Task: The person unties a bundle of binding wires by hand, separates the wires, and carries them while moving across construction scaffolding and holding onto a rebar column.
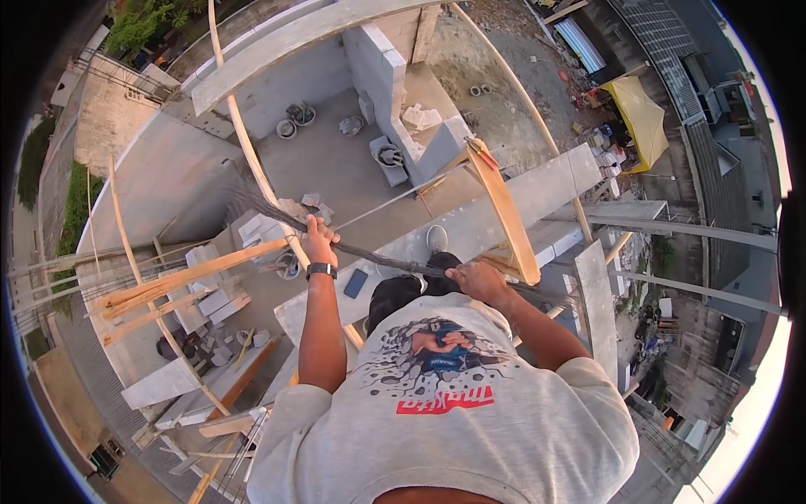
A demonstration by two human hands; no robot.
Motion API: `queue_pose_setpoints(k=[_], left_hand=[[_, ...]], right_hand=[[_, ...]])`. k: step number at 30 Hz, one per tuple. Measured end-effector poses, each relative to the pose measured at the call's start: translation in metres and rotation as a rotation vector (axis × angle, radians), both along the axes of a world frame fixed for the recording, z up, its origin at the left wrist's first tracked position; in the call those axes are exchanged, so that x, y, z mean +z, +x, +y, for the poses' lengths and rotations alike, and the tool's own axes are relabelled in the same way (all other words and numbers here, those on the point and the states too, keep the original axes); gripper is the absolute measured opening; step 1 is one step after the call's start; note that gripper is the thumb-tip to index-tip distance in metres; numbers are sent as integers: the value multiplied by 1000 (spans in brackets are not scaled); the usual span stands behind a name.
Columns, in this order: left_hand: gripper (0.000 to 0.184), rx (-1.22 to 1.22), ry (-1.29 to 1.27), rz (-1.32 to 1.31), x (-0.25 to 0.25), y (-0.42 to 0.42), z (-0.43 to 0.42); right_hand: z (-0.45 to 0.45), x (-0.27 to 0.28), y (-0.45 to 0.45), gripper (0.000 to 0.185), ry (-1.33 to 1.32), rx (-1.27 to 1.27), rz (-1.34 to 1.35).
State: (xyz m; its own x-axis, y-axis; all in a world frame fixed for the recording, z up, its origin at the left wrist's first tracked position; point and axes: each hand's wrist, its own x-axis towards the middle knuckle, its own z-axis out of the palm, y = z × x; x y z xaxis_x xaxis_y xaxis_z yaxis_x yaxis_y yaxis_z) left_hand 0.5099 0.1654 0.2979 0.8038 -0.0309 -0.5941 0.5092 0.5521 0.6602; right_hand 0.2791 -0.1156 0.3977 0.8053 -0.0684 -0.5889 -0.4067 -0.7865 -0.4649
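Observation:
A long bundle of thin dark wires (379, 258) stretches across in front of my body, its frayed ends fanning out at both sides. My left hand (319, 242), with a dark band at the wrist, is closed around it left of the middle. Further right, my right hand (478, 281) grips the same bundle near my lap. A dark phone (356, 283) lies on the grey board (306, 315) below the wires. Past my right hand, red-handled pincers (483, 154) rest at the top of a wooden beam (505, 214).
I am high above a building site. Long bamboo poles (248, 151) and timber beams (193, 275) cross the drop around me. Down on the floor are buckets (286, 129) and pale blocks (222, 302). A yellow canopy (635, 118) stands at the far right.

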Motion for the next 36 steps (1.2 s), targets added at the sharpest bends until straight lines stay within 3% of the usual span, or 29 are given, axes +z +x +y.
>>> queue_pose_setpoints(k=[6,11,14,19,29,31,36], left_hand=[[24,79,6,93,1,18,-12],[22,147,7,176,2,25,-25],[20,183,17,209,10,30,-34],[21,195,24,145,12,30,-57],[24,9,-100,152,26,-15,-149],[23,-96,-81,126,61,-34,-187],[25,-388,-59,224,71,-58,-228]], right_hand=[[-10,0,-6,57,189,-165,-71],[-38,7,-15,57,148,-52,46],[-59,-21,-35,53,77,-142,14],[-84,-12,-30,53,69,-148,-95],[-128,-17,-23,54,154,-121,-156],[-138,-19,-26,54,163,-138,-155],[-150,-13,-24,53,204,-244,-106]])
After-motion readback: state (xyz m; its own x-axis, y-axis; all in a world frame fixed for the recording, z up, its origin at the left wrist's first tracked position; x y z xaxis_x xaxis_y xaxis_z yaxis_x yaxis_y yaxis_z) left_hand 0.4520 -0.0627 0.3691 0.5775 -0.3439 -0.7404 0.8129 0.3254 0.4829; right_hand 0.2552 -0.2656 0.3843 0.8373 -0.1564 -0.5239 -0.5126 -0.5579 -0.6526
